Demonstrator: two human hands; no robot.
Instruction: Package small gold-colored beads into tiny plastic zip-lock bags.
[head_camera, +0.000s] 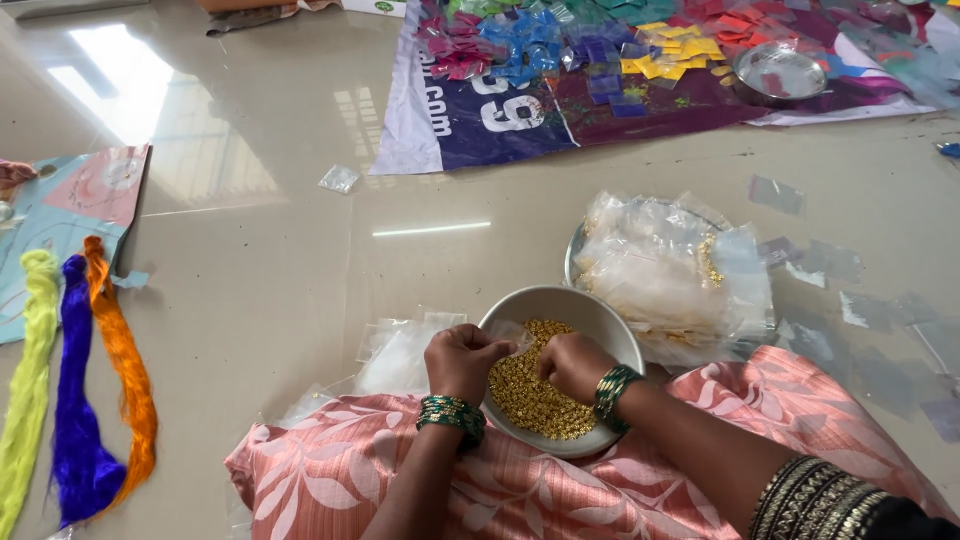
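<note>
The left hand (462, 358) and right hand (575, 362) meet over a white bowl (610, 325) that rests on the pink leaf-print cloth (330, 470) across the person's lap; the bowl holds small gold beads (530, 395); the fingers of both hands are curled shut, pinching a small clear pouch (512, 334) between them at the bowl's near-left rim; green bangles (452, 412) ring each wrist. Just beyond the bowl, a metal plate (577, 250) carries a heap of clear packets (665, 270); more clear pouches lie left of the bowl on the floor (280, 260). Far left lie yellow, purple and orange thread hanks (80, 380); far ahead, coloured packets (600, 45) cover a printed sheet (460, 125) beside a steel dish (780, 72).
</note>
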